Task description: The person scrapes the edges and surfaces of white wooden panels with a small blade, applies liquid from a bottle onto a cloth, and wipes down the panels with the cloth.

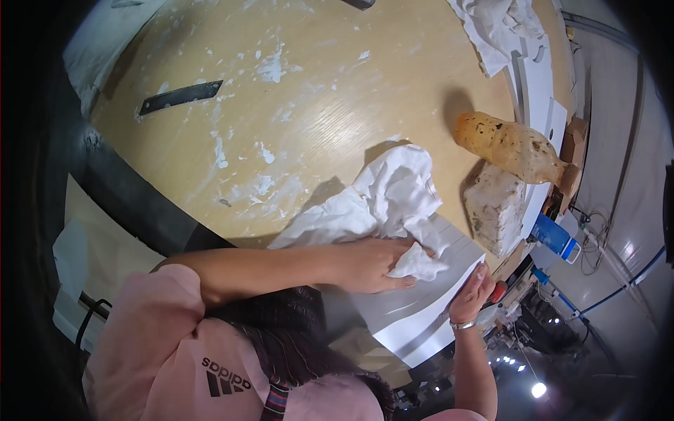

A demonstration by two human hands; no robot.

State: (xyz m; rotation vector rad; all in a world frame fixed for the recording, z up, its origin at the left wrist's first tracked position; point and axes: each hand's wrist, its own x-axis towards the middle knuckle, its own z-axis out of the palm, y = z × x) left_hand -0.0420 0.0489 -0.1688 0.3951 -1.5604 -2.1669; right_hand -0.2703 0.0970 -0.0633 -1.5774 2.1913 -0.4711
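My left hand (pixel 372 265) is closed on a bunched white cloth (pixel 400 186). It presses a tuft of the cloth against a flat grey-white panel (pixel 439 263). Most of the cloth spreads beyond that hand, over the panel's far edge and onto the tabletop. At the panel's right edge my right hand (pixel 472 293) grips the rim, the fingers partly on the upper face; a metal band circles that wrist. Thin lines run across the panel's surface. Its near end is bent or folded down and looks brighter.
A wooden table (pixel 309 119) carries white smears. On it lie a dark flat strip (pixel 181 97), a stained orange bottle (pixel 516 147) on its side, a whitish rough block (pixel 495 207) and another white cloth (pixel 502 28). White panels (pixel 537 105) line the right edge, near a blue container (pixel 554 235).
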